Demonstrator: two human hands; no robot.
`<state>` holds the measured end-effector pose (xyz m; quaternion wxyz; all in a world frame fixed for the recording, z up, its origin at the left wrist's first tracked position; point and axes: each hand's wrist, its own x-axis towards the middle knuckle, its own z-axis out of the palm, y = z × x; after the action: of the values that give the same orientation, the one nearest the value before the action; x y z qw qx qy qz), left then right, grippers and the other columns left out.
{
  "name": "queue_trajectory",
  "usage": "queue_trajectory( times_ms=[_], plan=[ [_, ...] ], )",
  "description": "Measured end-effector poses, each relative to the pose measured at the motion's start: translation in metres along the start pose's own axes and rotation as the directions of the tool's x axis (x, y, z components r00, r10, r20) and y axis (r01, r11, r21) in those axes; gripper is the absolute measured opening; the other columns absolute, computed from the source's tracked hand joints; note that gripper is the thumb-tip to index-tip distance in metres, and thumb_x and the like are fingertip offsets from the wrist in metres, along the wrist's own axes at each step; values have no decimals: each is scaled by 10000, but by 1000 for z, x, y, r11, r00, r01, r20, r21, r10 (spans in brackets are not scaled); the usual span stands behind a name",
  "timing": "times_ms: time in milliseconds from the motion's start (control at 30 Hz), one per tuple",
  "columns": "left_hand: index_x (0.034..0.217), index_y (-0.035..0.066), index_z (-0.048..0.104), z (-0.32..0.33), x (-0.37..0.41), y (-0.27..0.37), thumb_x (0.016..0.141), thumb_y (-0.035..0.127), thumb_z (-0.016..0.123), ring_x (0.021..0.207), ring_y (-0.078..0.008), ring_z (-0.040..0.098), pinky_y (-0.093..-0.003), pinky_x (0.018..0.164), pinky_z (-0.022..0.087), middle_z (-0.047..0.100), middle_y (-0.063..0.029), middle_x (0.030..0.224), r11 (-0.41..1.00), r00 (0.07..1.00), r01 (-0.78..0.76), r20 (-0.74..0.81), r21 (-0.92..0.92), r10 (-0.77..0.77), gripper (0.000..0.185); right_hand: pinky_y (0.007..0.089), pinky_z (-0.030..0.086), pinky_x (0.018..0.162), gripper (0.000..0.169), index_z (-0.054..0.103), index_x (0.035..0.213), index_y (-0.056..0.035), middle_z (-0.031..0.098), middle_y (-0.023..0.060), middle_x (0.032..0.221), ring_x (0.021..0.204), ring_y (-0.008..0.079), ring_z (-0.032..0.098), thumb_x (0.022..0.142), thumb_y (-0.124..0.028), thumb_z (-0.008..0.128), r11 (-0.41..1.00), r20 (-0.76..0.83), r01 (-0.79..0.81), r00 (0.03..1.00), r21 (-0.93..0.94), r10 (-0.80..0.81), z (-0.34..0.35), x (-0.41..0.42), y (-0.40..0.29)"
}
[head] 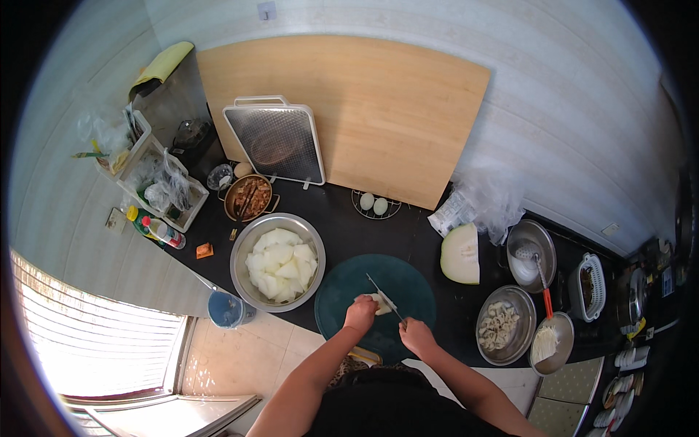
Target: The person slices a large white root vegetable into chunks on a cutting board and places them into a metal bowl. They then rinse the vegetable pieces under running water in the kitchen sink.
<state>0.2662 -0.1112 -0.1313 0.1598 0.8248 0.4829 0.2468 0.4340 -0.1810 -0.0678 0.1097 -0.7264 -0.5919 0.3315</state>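
Note:
On a round dark green cutting board (349, 289), my left hand (361, 313) grips a pale piece of melon (384, 303), probably winter melon. My right hand (418, 337) is closed around the handle of a kitchen knife (385, 297). The blade lies against the right side of the piece, seen nearly edge-on. To the left stands a large steel bowl (238, 267) heaped with pale melon slices (281, 265). A big cut wedge of melon (460, 254) with green rind sits to the right of the board.
Steel bowls of torn mushrooms (498, 326) and thin white enoki (544, 345) stand at right, near a skimmer (543, 278). Behind are two eggs (373, 204) on a wire rack, a wooden board (382, 120) and a pot of food (251, 198). A blue bin (226, 310) stands lower left.

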Motion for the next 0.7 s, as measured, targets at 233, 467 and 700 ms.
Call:
queue_trajectory(
  times_ms=[233,467,700],
  plan=[
    [675,89,600,-3,1,2,682,127,624,794,-217,547,-314,635,487,520,-42,713,1000,1000,3,-3,-12,-3,45,466,477,666,242,582,814,0,609,223,754,745,394,589,839,-226,500,995,34,-64,997,-77,66,26,22,12],
    [675,95,599,-4,0,1,674,107,614,782,-223,551,-321,624,489,515,-41,698,1000,1000,15,-5,-2,-15,19,458,452,629,271,575,789,25,585,222,710,730,400,571,840,-234,513,997,-10,4,1000,72,-3,7,8,7],
    [691,96,607,1,-1,0,668,109,615,784,-223,553,-324,620,491,518,-38,702,1000,1000,12,-5,-5,-12,29,455,448,625,271,575,794,28,583,218,697,716,396,572,844,-230,511,996,1,11,1000,90,-11,-13,-4,-12]
  ],
)
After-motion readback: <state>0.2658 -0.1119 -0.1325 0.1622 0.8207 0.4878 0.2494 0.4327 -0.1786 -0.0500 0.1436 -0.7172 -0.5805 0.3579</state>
